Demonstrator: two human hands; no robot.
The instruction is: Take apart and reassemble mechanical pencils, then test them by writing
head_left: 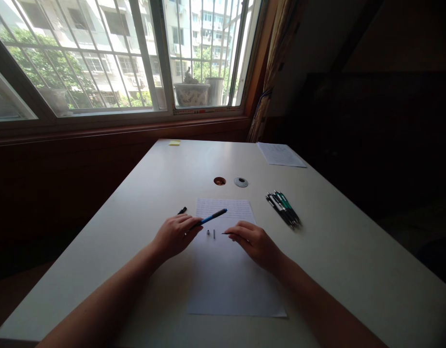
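Note:
My left hand is closed around a blue pen, whose dark end points up and to the right above the paper. My right hand pinches a thin dark pen refill; its point sticks out to the left, and the rest is hidden by the fingers. Between the hands, a small dark pen tip and a short thin spring lie on the sheet of paper. The sheet has lines of writing on its upper part. A black pen shows partly behind my left hand.
Several black and green pens lie in a bunch on the white table, to the right. Beyond the paper are a round cable hole and its grey cover. Written sheets and yellow sticky notes lie near the far edge.

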